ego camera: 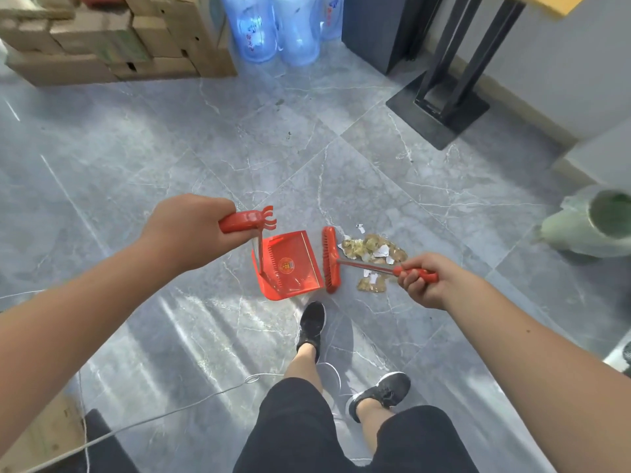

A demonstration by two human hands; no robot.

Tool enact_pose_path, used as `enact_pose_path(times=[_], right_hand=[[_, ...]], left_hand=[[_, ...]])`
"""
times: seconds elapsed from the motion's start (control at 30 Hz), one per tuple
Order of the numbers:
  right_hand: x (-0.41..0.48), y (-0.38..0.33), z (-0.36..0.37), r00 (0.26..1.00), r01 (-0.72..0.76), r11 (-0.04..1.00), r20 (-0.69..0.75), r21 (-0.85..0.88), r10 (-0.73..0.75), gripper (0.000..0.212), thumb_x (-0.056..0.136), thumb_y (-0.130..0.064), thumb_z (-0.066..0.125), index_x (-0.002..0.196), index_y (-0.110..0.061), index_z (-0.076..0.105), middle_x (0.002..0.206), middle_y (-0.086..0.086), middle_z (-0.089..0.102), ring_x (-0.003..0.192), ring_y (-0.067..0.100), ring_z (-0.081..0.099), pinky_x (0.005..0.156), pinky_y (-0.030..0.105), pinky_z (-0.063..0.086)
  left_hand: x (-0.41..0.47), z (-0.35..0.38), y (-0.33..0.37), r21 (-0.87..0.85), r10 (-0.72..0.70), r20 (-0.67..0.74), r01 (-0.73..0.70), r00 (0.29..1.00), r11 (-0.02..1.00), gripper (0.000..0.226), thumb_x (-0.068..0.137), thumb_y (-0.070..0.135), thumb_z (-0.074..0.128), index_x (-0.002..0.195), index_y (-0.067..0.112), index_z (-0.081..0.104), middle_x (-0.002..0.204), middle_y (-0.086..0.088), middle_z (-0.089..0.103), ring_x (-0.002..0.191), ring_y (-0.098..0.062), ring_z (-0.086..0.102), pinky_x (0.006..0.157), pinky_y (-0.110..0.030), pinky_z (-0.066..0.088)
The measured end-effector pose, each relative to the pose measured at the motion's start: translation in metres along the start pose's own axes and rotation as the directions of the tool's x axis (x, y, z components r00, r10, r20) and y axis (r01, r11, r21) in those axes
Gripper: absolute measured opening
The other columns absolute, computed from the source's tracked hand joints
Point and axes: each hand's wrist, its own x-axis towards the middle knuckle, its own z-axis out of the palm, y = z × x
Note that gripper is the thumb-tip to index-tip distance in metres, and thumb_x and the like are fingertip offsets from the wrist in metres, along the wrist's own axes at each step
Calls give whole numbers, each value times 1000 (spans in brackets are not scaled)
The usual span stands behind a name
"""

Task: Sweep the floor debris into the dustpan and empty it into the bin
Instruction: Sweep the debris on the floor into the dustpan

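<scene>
Debris (374, 254) is piled on the floor (170, 148) at 3 o'clock of the broom (330, 259), which is held by the curled fingers of the right hand (421, 279). The dustpan (290, 264), at 9 o'clock, is gripped by the left hand (184, 227). Light scraps may be thrown past the dustpan by a hasty stroke.

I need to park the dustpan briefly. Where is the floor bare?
Bare tile lies left of the dustpan, and ahead between the cardboard boxes and the black stand base. Crowded: debris pile right of the broom, bin farther right, cable near the shoes.
</scene>
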Motion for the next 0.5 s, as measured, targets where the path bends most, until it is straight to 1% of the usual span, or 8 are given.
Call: enact_pose_path(times=[0.1,0.27,0.37,0.43,0.5], right_hand=[[-6,-4,-20,1000,10,1000,-12,25,-10,13,99,-9,44,90,-1,51,57,7,46,28,5,43,22,15,30],[-16,-5,-52,999,31,995,-30,94,-28,16,99,-10,45,88,0,51,58,7,46,28,5,42,22,15,29],[-23,-4,-67,998,40,995,-57,92,-35,13,98,-10,45,92,0,51,59,7,47,29,5,42,23,14,29],[-28,-4,-75,996,54,996,-81,72,-48,11,97,-9,46,95,0,52,63,7,46,29,4,42,24,13,30],[-32,-5,-80,996,56,996,-79,65,-51,9,97,-8,46,95,-1,52,63,7,47,30,5,42,24,14,30]], left_hand=[[14,2,11,-9,32,5,-32,999,999,61,80,72,62,57,17,48,48,6,45,48,-19,45,48,-26,32],[34,7,31,-20,81,20,-80,997,997,61,81,71,60,59,16,47,48,6,45,49,-22,46,48,-28,34],[44,9,42,-16,99,30,-99,995,995,59,82,71,59,58,18,45,50,7,44,49,-22,46,49,-28,32],[51,8,48,-14,115,27,-115,993,993,58,83,69,61,57,20,43,49,6,43,46,-19,43,47,-27,29],[58,7,53,-15,125,32,-124,992,992,58,83,68,61,57,19,45,48,6,44,44,-14,41,46,-26,29]])
